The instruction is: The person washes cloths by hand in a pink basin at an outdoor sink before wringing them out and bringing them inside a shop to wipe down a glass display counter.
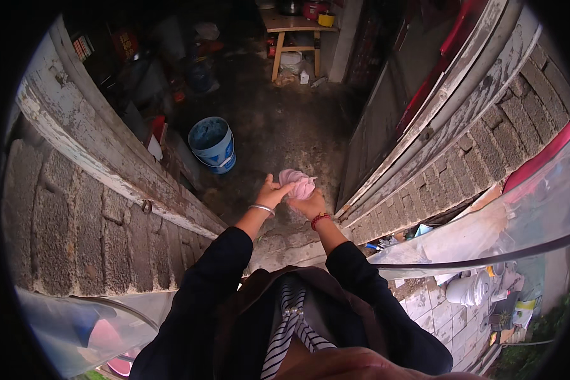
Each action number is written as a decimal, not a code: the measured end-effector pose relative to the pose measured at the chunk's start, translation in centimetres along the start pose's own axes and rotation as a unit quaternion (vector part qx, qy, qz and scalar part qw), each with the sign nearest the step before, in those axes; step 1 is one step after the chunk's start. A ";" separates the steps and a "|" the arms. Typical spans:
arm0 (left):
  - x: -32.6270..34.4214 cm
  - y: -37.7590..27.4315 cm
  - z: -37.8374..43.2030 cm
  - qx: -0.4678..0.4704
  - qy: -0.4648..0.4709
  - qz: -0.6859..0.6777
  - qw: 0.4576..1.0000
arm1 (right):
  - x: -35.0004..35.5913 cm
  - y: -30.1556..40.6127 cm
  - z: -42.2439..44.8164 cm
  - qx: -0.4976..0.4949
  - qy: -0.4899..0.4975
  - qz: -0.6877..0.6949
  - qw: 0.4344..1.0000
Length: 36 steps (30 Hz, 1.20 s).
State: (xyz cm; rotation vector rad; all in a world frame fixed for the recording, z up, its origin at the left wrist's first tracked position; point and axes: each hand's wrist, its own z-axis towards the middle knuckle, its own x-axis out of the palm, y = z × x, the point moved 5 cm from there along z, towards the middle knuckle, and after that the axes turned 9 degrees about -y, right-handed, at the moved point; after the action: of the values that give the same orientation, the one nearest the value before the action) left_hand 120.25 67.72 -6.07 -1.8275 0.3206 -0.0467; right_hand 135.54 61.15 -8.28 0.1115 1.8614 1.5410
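Note:
Both my hands are on a bunched, twisted pink cloth [298, 183], held out in front of me over the doorway threshold [289, 244]. My left hand [271, 194] grips its left side, thumb laid across the folds. Lower on the right, my right hand [310, 205] is closed around the cloth's near end, and part of the cloth is hidden behind the fingers. Just inside the doorway, to the left of the cloth, a blue plastic bucket [213, 145] with a wire handle stands upright on the dark floor.
Worn wooden door frames rise on the left [109, 142] and right [437, 123], flanked by rough brick walls [76, 228]. A wooden table [292, 23] holds pots at the back. Clear plastic sheeting [479, 228] hangs at right, with a white bucket [468, 289] on paving beyond.

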 end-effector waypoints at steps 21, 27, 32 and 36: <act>14.2 -19.2 40.4 0.154 0.318 0.072 0.933 | -1.2 9.2 40.5 0.212 0.123 0.498 0.832; 18.3 -25.6 52.2 0.248 0.220 0.271 0.904 | -4.8 10.2 55.1 0.080 -0.022 0.476 0.876; 21.1 -32.7 60.6 0.280 0.263 0.358 0.851 | -7.1 10.0 68.9 0.157 -0.142 0.424 0.881; 21.3 -36.4 68.6 0.295 0.201 0.380 0.854 | -8.9 11.8 80.1 0.122 -0.144 0.450 0.873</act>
State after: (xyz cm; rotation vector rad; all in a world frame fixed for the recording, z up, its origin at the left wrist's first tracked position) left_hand 161.33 135.86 6.44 -0.9697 1.1736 0.0245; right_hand 182.79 126.54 3.09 1.4172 1.8228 1.6912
